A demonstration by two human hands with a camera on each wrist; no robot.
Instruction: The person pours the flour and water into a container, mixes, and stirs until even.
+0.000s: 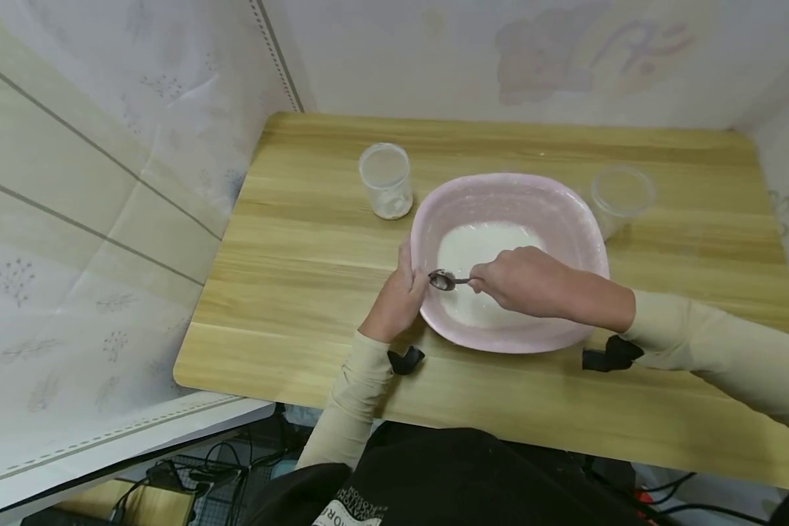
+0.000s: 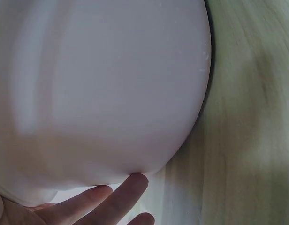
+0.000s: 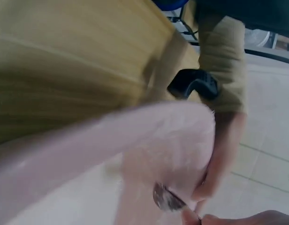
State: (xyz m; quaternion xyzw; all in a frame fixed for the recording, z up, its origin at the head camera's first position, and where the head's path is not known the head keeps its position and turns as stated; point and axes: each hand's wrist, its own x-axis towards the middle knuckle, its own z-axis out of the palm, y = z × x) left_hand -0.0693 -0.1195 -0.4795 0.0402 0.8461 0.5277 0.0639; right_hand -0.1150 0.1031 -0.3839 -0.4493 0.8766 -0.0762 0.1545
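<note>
A pink plastic basin (image 1: pixel 513 343) with white stuff (image 1: pixel 483 237) in its bottom stands on the wooden table. Above the basin's left side, my right hand (image 1: pixel 526 281) pinches the handle of a metal spoon (image 1: pixel 443 280). White residue clings to the spoon's bowl, which lies close to the left rim; the right wrist view shows the spoon (image 3: pixel 167 198) over the inner wall. My left hand (image 1: pixel 397 299) grips the basin's left rim. In the left wrist view its fingers (image 2: pixel 118 199) touch the basin's outer wall (image 2: pixel 121 93).
Behind the basin to the left stands a clear plastic cup (image 1: pixel 386 179) with some white matter at its bottom. Another clear cup (image 1: pixel 621 193) is at the right, partly hidden by the basin. Patterned sheeting (image 1: pixel 434 66) borders the table (image 1: pixel 269 292). Cables (image 1: pixel 237 460) hang below the front edge.
</note>
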